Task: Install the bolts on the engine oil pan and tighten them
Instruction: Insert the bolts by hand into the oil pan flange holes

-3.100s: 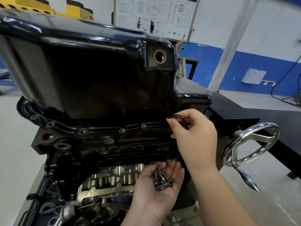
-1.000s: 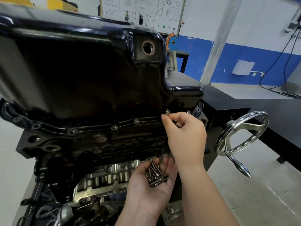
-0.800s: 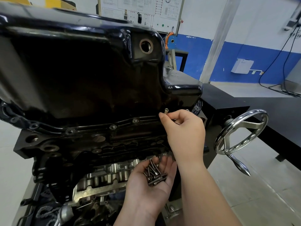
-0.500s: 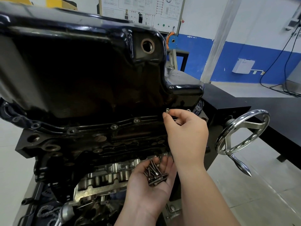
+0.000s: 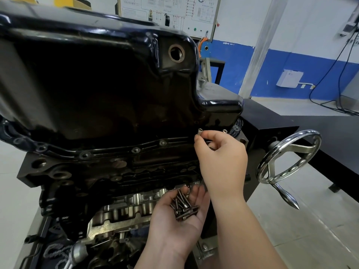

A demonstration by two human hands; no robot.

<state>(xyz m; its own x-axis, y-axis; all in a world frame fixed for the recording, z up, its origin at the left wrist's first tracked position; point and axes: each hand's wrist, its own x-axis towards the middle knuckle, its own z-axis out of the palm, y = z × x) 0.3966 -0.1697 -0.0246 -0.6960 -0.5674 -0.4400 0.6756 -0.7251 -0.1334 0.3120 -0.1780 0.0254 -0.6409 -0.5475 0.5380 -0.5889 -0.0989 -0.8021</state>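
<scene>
One oil pan fills the left and middle of the view. It is glossy black, deep-bodied and dented in places, and it sits upside down on the engine block. One round brass-rimmed drain hole is near its upper right corner. Along the near flange, four seated bolts lie flush in their holes, spaced left to right.

Below the flange, the left hand is held palm up. Its fingers are nearly straight and only lightly cupped under one heap of loose bolts. These are dark, short and socket-headed, and too piled up for an exact count.

Above it, the right hand has its thumb and forefinger pinched on a single raised bolt, which stands proud of the flange at the pan's right step. A thin dark tool shows under the curled fingers. Just right of that hand, one more bolt head also stands proud.

Farther right is one chrome handwheel with a tapered handle. Behind it is a black surface.
</scene>
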